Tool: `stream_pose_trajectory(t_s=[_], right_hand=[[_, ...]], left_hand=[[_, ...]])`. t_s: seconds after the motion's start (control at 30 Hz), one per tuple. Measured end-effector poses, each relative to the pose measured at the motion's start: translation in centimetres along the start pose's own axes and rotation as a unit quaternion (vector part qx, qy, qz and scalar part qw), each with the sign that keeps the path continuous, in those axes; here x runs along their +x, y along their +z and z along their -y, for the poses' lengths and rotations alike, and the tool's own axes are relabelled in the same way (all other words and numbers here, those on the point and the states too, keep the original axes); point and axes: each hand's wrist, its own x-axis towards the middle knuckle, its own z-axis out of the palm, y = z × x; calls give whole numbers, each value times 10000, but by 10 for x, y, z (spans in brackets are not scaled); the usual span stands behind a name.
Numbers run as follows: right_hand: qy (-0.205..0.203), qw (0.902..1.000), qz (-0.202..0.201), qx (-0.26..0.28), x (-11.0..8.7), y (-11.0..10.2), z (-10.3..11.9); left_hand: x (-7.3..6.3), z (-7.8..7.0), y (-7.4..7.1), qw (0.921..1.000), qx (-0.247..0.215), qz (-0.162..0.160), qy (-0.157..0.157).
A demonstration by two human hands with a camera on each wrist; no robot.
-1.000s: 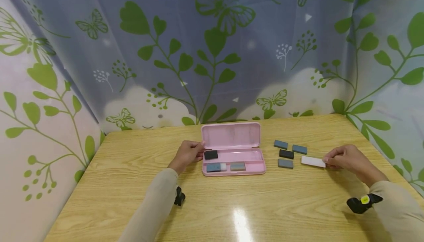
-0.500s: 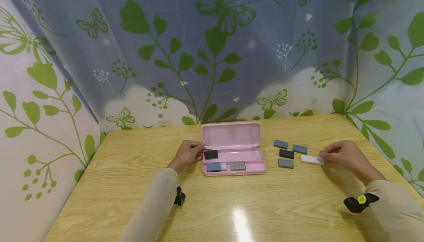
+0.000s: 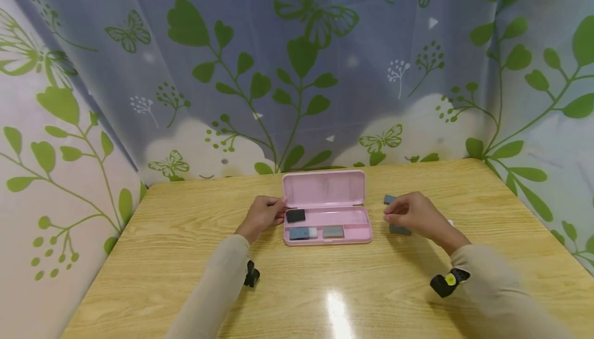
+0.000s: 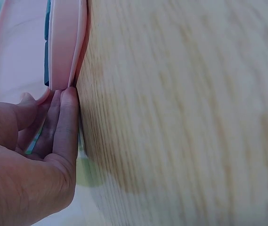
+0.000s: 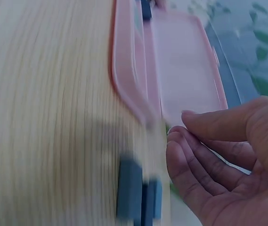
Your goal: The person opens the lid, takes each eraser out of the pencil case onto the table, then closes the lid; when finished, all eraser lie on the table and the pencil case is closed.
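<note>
A pink pencil case (image 3: 325,188) lies with its lid raised on the wooden table. Inside are a black block (image 3: 295,216), a blue eraser with a white end (image 3: 299,234) and a greyish block (image 3: 333,232). My left hand (image 3: 261,216) is at the case's left end; in the left wrist view its nearly straight fingers (image 4: 67,120) touch that end, the thumb beside the lid. My right hand (image 3: 419,220) hovers over the loose blocks right of the case, thumb and fingertips close together, nothing visible between them.
A blue block (image 3: 389,200) and a grey block (image 3: 400,230) show around the right hand, which hides others. Just a corner of a white block (image 3: 450,222) peeks out by the wrist. Patterned curtains (image 3: 260,71) surround the table.
My right hand has let go of the white block, which was turned slightly and left among the others, and moved left toward the case. The left hand has stayed put.
</note>
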Motion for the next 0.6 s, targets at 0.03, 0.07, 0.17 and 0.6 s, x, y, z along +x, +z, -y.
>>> stream_pose_trajectory(t_s=[0.03, 0.07, 0.17, 0.6], right_hand=[[-81, 10000, 46, 4, 4, 6, 5], [-161, 9998, 88, 1, 8, 13, 10], [-368, 9990, 239, -7, 21, 31, 22], [-877, 9951, 459, -1, 60, 92, 56]], left_hand=[[0, 0, 0, 10000, -5, 3, 3], [0, 0, 0, 10000, -6, 4, 9], [-1, -1, 0, 10000, 0, 0, 15], [-1, -1, 0, 10000, 16, 68, 39]])
